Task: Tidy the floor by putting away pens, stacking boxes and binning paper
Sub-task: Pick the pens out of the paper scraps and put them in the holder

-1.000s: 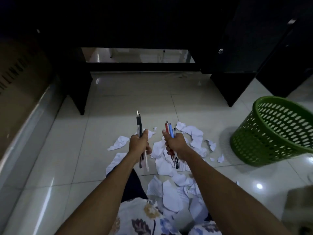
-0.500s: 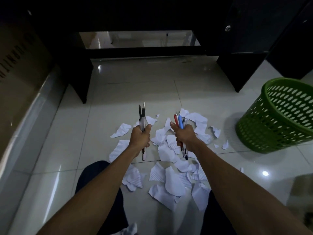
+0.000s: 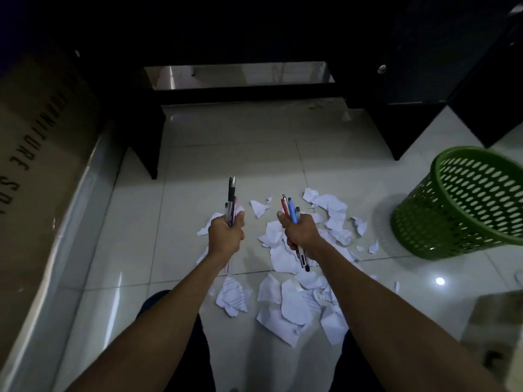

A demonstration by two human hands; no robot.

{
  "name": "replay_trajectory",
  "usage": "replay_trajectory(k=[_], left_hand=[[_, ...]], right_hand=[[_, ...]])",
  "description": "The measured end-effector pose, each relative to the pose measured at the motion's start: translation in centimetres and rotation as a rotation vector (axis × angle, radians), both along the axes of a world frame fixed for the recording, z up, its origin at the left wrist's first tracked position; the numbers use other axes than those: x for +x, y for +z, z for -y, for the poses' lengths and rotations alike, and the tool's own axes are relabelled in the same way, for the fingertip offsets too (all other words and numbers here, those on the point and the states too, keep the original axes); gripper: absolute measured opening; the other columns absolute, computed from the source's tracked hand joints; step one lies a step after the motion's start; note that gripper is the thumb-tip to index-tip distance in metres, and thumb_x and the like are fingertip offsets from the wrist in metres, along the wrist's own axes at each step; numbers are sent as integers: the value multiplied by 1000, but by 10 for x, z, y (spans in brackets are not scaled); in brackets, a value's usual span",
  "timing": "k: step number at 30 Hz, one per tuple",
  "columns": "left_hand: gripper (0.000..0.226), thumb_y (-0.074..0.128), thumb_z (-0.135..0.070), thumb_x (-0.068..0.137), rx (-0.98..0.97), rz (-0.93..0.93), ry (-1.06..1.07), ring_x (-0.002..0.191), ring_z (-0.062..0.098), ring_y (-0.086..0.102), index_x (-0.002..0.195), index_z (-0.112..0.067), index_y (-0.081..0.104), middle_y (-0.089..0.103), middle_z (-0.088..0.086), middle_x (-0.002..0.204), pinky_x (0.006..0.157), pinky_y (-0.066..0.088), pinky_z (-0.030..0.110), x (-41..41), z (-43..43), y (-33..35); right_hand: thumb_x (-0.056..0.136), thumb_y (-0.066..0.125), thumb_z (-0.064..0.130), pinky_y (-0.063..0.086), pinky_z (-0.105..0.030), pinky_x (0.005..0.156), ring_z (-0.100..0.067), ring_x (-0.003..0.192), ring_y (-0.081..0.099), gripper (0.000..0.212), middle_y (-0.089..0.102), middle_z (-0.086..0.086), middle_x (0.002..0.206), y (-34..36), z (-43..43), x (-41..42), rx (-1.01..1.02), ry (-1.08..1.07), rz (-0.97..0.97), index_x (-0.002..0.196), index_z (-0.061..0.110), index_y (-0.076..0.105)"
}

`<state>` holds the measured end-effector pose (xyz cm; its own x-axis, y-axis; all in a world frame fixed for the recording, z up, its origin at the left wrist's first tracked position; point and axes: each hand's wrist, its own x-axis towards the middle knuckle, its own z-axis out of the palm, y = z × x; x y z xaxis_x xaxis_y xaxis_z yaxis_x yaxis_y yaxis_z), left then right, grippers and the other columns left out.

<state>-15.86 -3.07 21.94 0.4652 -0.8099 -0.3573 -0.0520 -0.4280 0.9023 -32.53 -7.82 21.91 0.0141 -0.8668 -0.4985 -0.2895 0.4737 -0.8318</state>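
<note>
My left hand (image 3: 226,232) is closed around a bunch of dark and pink pens (image 3: 232,198) that stick up past the fist. My right hand (image 3: 300,232) grips a second bunch with a red and a blue pen (image 3: 291,209), tips upward, their lower ends showing below the fist. Both fists hover side by side above the floor. Torn white paper scraps (image 3: 288,304) lie scattered on the tiles under and in front of my hands. A green perforated bin (image 3: 464,205) stands tilted at the right.
A large cardboard box (image 3: 36,142) with printed letters leans along the left edge. Dark furniture legs (image 3: 144,142) and a black cabinet (image 3: 402,128) stand ahead. A blurred brown box (image 3: 495,321) sits at lower right. My dark-trousered knees are at the bottom.
Both fists have stayed closed on their pens and close together. My view has risen and pulled back, so more floor and paper shows below my arms.
</note>
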Motion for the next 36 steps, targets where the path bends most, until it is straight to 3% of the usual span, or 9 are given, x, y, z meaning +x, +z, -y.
replay_trajectory(k=[3,6,9,13,17,21,27,36], left_hand=[[31,53,-30,96,-18,-34,8,39,12,39,79,-5,56,42,5,53,35,34,17,3,-1,49],[30,51,-33,97,-14,12,13,50,14,48,86,-6,59,47,3,57,43,50,24,10,1,104],[31,51,-35,97,-20,17,65,53,17,54,86,-7,61,52,3,59,52,55,30,17,4,156],[29,49,-35,97,-30,1,91,50,25,63,80,-12,56,53,5,54,51,48,28,21,3,233],[31,51,-31,97,-35,-17,99,37,16,42,73,-11,48,41,3,51,40,36,22,21,-1,314],[40,58,-42,90,-30,43,99,47,20,38,66,-14,44,42,8,57,49,34,30,24,-8,378],[42,59,-44,89,-18,25,68,49,19,37,65,-14,43,42,9,59,50,32,31,29,-23,448],[38,55,-38,94,-67,11,26,40,15,32,69,-12,42,35,4,53,41,28,22,48,-32,538]], right_hand=[[91,60,43,37,-21,38,-14,36,43,38,45,-4,51,44,-3,3,-10,20,-6,72,13,47],[91,59,43,37,-23,39,-15,38,42,37,45,-4,52,100,-1,8,-17,22,7,71,14,47],[92,58,44,38,-24,41,-16,42,42,37,45,-5,57,154,2,11,-4,17,13,73,15,45],[93,57,43,40,-22,40,-17,41,47,37,47,-6,57,233,1,13,-19,30,0,76,11,48],[94,57,39,40,-24,41,-18,40,44,34,45,-7,57,309,0,15,4,39,30,82,8,48],[94,57,34,37,-24,39,-18,39,40,32,42,-7,56,378,-3,17,22,35,31,77,9,46],[95,57,32,37,-24,42,-16,42,42,29,45,-5,57,456,-12,19,51,4,21,78,11,47],[93,58,39,35,-25,41,-15,41,38,35,43,-6,56,551,-11,29,-7,11,2,77,11,46]])
